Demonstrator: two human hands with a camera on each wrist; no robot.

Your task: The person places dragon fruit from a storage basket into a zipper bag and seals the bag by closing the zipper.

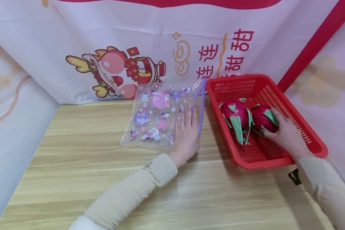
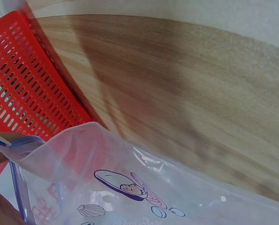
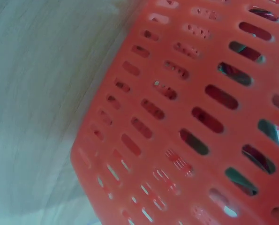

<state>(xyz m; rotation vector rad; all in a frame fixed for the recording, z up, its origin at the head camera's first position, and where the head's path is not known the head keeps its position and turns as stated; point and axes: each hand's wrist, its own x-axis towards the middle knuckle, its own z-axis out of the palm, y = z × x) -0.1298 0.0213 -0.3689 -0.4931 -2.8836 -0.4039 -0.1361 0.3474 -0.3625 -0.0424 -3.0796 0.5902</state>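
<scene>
A clear zip bag (image 1: 145, 127) with pink and purple cartoon prints lies on the table, its purple zip edge toward the basket. My left hand (image 1: 187, 135) rests on the bag near that edge, fingers extended. Two dragon fruits sit side by side in the red basket (image 1: 232, 150). My right hand (image 1: 288, 137) reaches over the near rim and grips the right dragon fruit (image 1: 260, 118), thumb and fingers about it. The left dragon fruit (image 1: 231, 108) lies beside it, untouched. In the right wrist view the basket wall (image 3: 162, 110) hides the hand.
The wooden table (image 1: 74, 166) extends in front and to the left. A printed white cloth (image 1: 161, 28) hangs behind the bag and basket. A small black object (image 1: 295, 177) lies by my right sleeve.
</scene>
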